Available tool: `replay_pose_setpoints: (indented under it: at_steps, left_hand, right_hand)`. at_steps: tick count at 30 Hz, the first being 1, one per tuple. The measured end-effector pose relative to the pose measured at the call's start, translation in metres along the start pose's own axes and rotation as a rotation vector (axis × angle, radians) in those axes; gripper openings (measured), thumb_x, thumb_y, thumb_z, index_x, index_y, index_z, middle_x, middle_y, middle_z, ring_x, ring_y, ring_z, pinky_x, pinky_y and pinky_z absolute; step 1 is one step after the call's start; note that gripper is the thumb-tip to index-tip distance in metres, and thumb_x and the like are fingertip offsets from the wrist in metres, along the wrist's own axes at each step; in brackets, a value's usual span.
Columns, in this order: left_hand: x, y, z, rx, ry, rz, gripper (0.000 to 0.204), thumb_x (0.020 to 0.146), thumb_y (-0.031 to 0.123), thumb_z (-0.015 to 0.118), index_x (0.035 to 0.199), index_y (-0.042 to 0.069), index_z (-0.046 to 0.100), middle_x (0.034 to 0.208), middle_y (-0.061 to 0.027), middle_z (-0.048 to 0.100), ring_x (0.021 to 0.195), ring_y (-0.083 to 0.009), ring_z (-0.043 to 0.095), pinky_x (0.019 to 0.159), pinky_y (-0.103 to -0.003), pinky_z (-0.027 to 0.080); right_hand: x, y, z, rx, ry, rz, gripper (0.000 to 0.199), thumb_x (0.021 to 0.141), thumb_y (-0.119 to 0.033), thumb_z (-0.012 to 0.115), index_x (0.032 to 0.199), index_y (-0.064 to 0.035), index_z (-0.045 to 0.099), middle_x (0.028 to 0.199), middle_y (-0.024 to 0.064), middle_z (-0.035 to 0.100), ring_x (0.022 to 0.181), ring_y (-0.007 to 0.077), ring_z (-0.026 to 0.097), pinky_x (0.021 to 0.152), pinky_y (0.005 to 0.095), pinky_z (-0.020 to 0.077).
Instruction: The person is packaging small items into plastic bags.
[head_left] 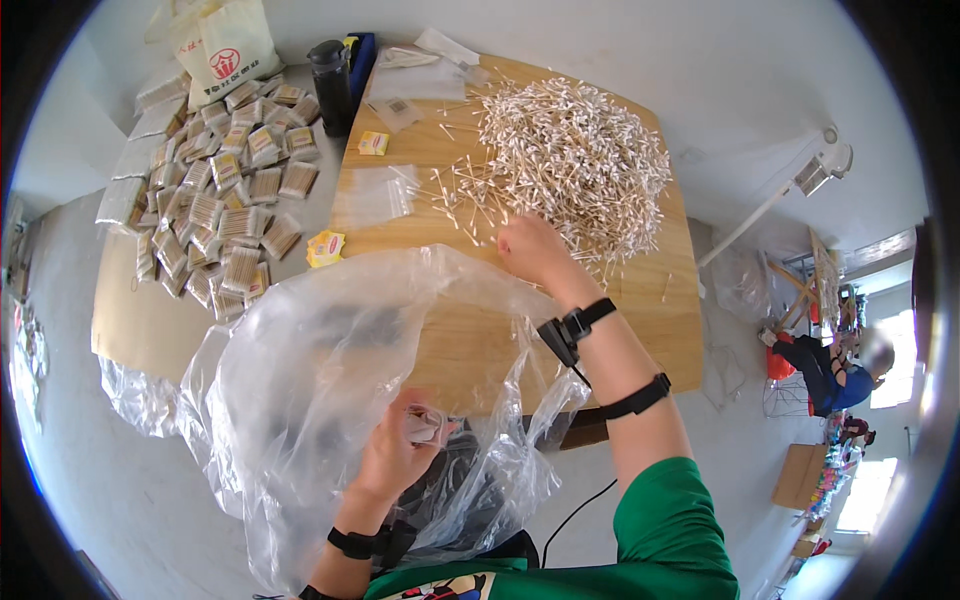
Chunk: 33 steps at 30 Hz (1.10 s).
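Observation:
A large loose heap of cotton swabs (575,150) with white tips lies on the wooden table (465,350). At the heap's near left edge is my right hand (530,247), its fingers curled closed; whatever is in them is hidden. My left hand (393,452), low over my lap, grips a small clear plastic packet (426,426) with something whitish inside. A big crumpled clear plastic bag (290,350) spreads around my left hand and over the table's near edge.
Many filled swab packs (240,225) are piled at the left beside a cloth bag (225,55) and a black bottle (331,85). Flat clear bags (375,195) and yellow-and-white cards (325,248) lie on the table's left side. Another person (845,375) sits far right.

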<state>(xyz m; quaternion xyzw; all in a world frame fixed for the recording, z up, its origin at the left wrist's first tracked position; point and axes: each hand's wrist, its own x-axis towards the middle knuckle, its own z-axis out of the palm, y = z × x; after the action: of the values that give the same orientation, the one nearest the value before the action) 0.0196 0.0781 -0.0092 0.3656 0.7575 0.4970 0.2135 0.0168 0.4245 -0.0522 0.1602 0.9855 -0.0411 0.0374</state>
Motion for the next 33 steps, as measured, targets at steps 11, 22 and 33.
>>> replay_pose_setpoints:
  at_steps: [11,22,33]
  left_hand:
    - [0.000,-0.002,0.001,-0.013,0.105,0.029,0.051,0.064,0.001,0.083,0.105,0.002,0.052,0.079,-0.0079,0.062,0.071,-0.0190,0.063,0.066,-0.028,0.051]
    - [-0.005,-0.008,0.000,0.096,0.097,0.061,0.055,0.069,0.007,0.082,0.113,0.001,0.050,0.082,-0.0079,0.063,0.077,-0.0191,0.064,0.069,-0.030,0.052]
    - [-0.004,-0.006,0.005,0.041,0.060,0.011,0.049,0.069,0.010,0.083,0.106,0.005,0.051,0.079,-0.0088,0.064,0.073,-0.0243,0.066,0.066,-0.031,0.052]
  right_hand:
    - [-0.075,0.005,0.009,0.077,0.349,-0.027,0.034,0.086,-0.019,0.061,0.119,-0.0159,0.061,0.127,0.0068,0.054,0.126,0.0302,0.042,0.104,0.0463,0.0347]
    - [-0.061,0.061,0.014,0.428,0.611,0.306,0.009,0.083,-0.016,0.063,0.081,-0.0076,0.067,0.088,0.0091,0.065,0.083,0.0308,0.061,0.079,0.0414,0.0476]
    - [-0.011,0.073,0.002,0.106,0.656,0.458,0.012,0.080,-0.021,0.069,0.081,-0.0105,0.065,0.087,0.0076,0.061,0.087,0.0278,0.060,0.075,0.0396,0.0489]
